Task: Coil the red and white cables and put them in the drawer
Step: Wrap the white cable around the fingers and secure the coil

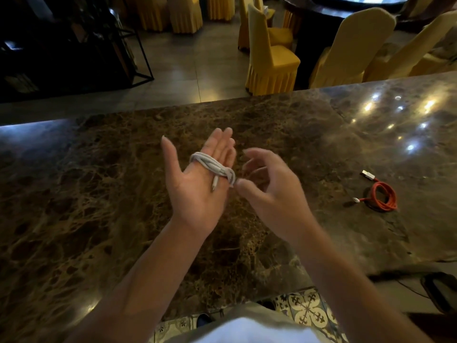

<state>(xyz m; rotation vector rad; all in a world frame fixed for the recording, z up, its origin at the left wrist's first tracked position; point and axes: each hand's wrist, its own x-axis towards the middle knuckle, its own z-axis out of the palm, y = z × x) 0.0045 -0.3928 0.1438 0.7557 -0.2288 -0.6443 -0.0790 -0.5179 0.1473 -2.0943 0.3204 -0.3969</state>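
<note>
My left hand (195,184) is held palm up over the marble counter, fingers straight. The white cable (212,167) is wound in several loops around those fingers, and one plug end lies on the palm. My right hand (269,189) hovers just right of it, fingers curled; its thumb tip touches the cable's loops at the edge of the left hand. The red cable (380,196) lies loosely coiled on the counter to the right, with its white plugs sticking out. No drawer is in view.
The brown marble counter (123,194) fills the middle of the view, its far edge beyond my hands. Behind it stand yellow-covered chairs (269,53) and a dark shelf frame (74,45). A patterned tile floor (306,310) shows below the near edge.
</note>
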